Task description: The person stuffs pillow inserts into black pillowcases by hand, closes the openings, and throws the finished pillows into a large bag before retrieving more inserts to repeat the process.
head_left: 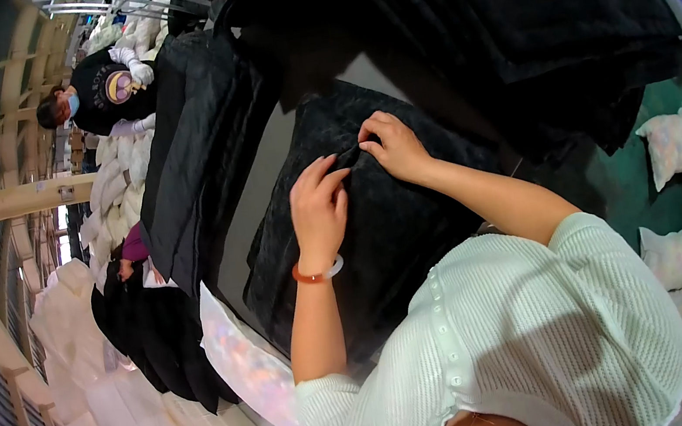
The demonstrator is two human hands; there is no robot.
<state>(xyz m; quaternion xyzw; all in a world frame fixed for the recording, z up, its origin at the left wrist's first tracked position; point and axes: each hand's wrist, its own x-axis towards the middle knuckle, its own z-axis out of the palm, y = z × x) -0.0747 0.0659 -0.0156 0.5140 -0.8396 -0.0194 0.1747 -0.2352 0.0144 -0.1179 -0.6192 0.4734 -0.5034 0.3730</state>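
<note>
A black plush cloth piece (pixel 440 225), soft and thick like a cushion cover, lies in front of me on a grey surface (pixel 253 182). My right hand (pixel 395 148) pinches a fold of it between thumb and fingers near its upper middle. Close beside it on the left, my left hand (pixel 320 207) has its fingers bent onto the same fold, the tips touching the cloth. An orange and white bracelet (pixel 315 273) circles my left wrist. What lies inside the fold is too dark to make out.
Black fabric stacks stand at the upper right (pixel 565 3) and left (pixel 199 119). White stuffed pillows (pixel 676 143) lie at the right; another pillow (pixel 244 360) is near my left arm. A masked person (pixel 106 89) stands at the upper left; a purple-sleeved person (pixel 132 247) is below.
</note>
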